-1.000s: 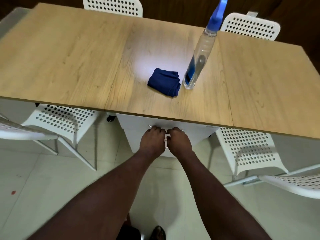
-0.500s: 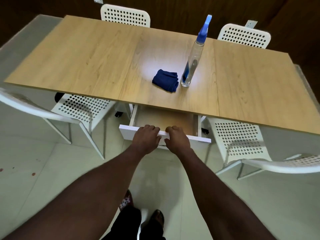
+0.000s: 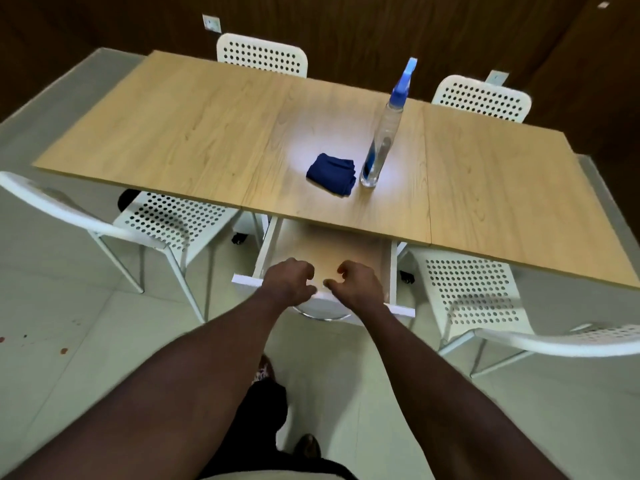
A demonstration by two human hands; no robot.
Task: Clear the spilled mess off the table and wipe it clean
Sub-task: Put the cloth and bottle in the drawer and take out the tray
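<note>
Table [image 3: 173, 133]: wood top, with a folded blue cloth [image 3: 331, 174] near its centre and a spray bottle [image 3: 379, 140] upright just beside the cloth, on its right. Drawer [image 3: 329, 245]: white, standing open under the near edge. Your left hand [image 3: 289, 280] and right hand [image 3: 356, 284]: over the drawer's front panel, fingers loosely curled, gripping nothing.

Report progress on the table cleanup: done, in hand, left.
Done: the drawer under the table stands open; no spill shows on top. In hand: nothing; left hand and right hand hover over the drawer front, loosely curled. Left: wiping; the folded blue cloth and spray bottle sit untouched.
</note>
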